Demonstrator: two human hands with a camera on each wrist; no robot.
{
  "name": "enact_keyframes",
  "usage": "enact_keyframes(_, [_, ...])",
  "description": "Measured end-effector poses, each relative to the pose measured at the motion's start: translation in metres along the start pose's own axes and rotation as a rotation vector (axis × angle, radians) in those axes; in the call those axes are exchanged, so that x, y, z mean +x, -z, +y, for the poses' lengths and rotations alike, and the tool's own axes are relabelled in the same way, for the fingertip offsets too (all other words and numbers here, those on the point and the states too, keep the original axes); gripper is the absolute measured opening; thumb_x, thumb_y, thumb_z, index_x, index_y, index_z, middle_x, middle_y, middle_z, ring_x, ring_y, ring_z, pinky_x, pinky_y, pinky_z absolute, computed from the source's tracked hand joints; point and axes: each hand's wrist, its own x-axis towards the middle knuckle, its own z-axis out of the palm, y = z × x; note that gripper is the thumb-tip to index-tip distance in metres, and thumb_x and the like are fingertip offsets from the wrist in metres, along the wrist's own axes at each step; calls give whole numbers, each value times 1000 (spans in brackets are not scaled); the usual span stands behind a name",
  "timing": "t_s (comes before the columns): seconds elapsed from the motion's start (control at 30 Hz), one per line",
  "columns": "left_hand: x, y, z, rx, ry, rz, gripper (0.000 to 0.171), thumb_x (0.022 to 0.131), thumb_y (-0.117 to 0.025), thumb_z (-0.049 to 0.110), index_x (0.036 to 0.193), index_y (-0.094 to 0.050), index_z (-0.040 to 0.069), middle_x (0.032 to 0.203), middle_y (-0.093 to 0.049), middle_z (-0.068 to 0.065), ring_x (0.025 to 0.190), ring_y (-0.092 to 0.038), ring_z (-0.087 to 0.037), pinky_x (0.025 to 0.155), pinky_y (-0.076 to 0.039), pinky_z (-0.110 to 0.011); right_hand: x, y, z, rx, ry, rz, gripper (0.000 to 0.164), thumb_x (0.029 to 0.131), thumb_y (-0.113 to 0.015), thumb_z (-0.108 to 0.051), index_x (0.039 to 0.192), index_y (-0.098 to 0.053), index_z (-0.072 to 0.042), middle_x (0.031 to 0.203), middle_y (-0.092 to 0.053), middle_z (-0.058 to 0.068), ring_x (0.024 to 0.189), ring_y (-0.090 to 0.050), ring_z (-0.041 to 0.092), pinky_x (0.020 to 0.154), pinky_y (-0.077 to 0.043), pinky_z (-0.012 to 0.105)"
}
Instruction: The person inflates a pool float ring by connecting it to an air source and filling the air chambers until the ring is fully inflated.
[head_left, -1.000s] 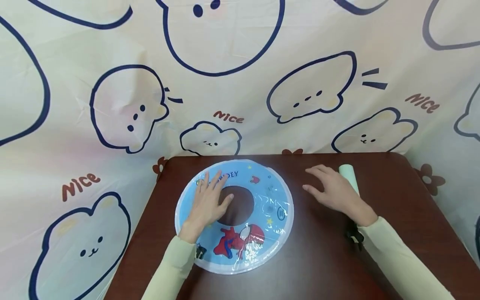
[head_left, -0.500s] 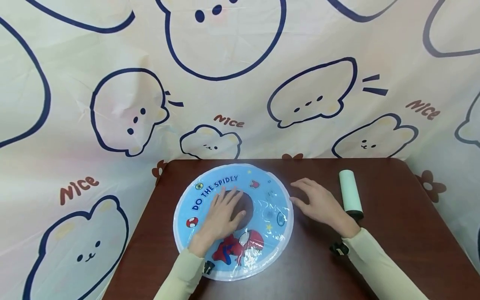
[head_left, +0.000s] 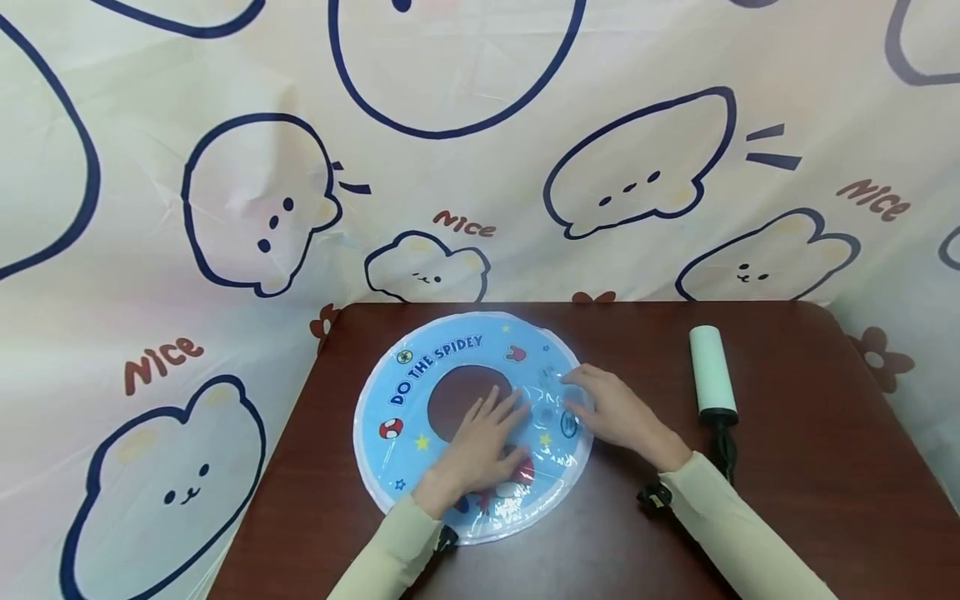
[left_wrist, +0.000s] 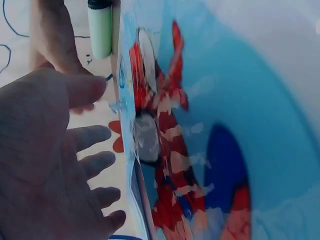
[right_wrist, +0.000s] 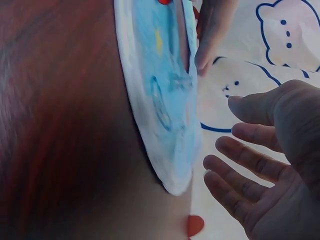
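A flat, light blue swim ring with a white rim lies on the table, printed with "DO THE SPIDEY", stars and a red cartoon figure. My left hand is over its lower right part, fingers straight and spread, covering much of the figure. The left wrist view has that hand beside the glossy ring surface with nothing in its grasp. My right hand reaches over the ring's right rim. From the right wrist, its loosely bent fingers hold nothing, and a gap separates them from the ring.
A pale green hand pump with a black end and black hose lies at the right of the brown table. Behind the table hangs a cream cloth with bear drawings. A small black device sits under the right wrist.
My left hand has slid right across the ring, from its upper left to its lower right part. My right hand has moved left from near the pump to the ring's right rim.
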Motion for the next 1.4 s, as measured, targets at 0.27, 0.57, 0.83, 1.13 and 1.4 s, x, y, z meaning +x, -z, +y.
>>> enact_keyframes(0.27, [-2, -8, 6, 47, -64, -111, 68, 107, -57, 46, 167, -37, 21, 178, -24, -3, 167, -13, -33, 133, -17, -59, 7, -25, -2, -2, 46, -76, 37, 98, -79, -17, 133, -72, -9, 130, -73, 9, 122, -70, 26, 104, -59, 47])
enact_keyframes(0.57, [5, -11, 11, 87, -52, -100, 72, 107, -55, 47, 170, -30, 23, 179, -20, 0, 167, -14, -30, 133, -16, -60, 14, -29, -4, -43, 53, -104, 28, 99, -78, -16, 126, -77, -12, 123, -77, 6, 120, -72, 25, 107, -58, 47])
enact_keyframes(0.83, [5, -15, 15, 110, -32, -121, 75, 107, -55, 48, 171, -25, 24, 179, -20, 2, 167, -13, -27, 133, -17, -59, 16, -37, -6, -51, 7, -113, 24, 99, -76, -12, 122, -81, -15, 113, -76, 1, 113, -70, 20, 104, -59, 44])
enact_keyframes(1.13, [5, -13, 17, 103, -33, -133, 72, 109, -52, 46, 171, -26, 22, 179, -19, 1, 167, -13, -28, 133, -20, -53, 16, -40, -3, -30, 4, -68, 19, 97, -80, -15, 116, -83, -15, 106, -74, -1, 105, -70, 16, 100, -61, 41])
enact_keyframes(1.4, [3, -12, 21, 110, -20, -152, 77, 108, -54, 48, 172, -20, 22, 180, -16, 1, 167, -12, -29, 128, -31, -46, 13, -39, -2, 8, 12, -40, 18, 97, -80, -11, 114, -83, -14, 108, -79, 1, 105, -73, 18, 100, -61, 43])
